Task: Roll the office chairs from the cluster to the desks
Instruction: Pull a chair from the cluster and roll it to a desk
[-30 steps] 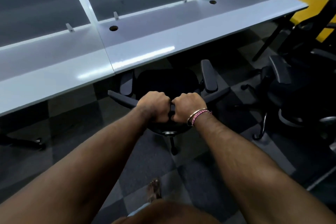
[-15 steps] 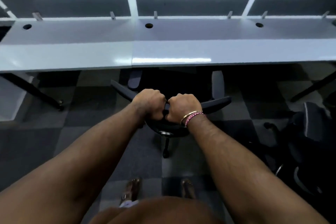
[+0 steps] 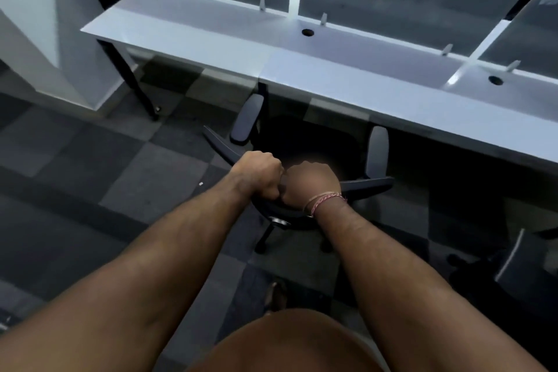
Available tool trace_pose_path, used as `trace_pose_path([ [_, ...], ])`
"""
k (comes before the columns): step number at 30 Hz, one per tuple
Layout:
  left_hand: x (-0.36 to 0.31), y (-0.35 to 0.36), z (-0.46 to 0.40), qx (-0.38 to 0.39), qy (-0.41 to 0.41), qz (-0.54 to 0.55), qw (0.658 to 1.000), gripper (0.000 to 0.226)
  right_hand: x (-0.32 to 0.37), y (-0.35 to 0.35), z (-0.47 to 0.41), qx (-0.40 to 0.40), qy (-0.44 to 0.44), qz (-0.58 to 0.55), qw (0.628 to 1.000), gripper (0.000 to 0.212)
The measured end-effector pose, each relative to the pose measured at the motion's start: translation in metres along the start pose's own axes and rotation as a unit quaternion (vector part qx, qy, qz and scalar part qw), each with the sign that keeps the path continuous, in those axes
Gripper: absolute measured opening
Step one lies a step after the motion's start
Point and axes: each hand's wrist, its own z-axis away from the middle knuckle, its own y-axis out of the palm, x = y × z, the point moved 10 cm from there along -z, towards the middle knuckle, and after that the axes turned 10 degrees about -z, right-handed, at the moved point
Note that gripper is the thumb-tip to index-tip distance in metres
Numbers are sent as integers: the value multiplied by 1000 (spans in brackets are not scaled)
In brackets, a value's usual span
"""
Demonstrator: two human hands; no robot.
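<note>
Both fists on the black office chair now: left hand and right hand side by side, fingers curled tight round the top edge of its backrest. The seat sits tucked under the white desk, armrests just at its front edge. Another chair stands off to the right on the checkered carpet

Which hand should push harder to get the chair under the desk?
Probably neither: the left hand and right hand grip the chair back side by side, facing the desk.
</note>
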Motion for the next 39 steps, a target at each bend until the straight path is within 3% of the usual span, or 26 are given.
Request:
trace_pose_path([
  [9,-41,12,81,31,-62,1,998,20,32,12,75,37,-72,9,997,30],
  [19,-83,20,139,73,-191,28,979,15,42,18,125,57,-203,34,977,28],
  [29,-162,16,177,86,-347,62,932,26,24,22,185,57,-390,72,916,30],
  [39,-206,9,189,117,-409,96,900,24,7,13,214,42,-481,81,872,35],
])
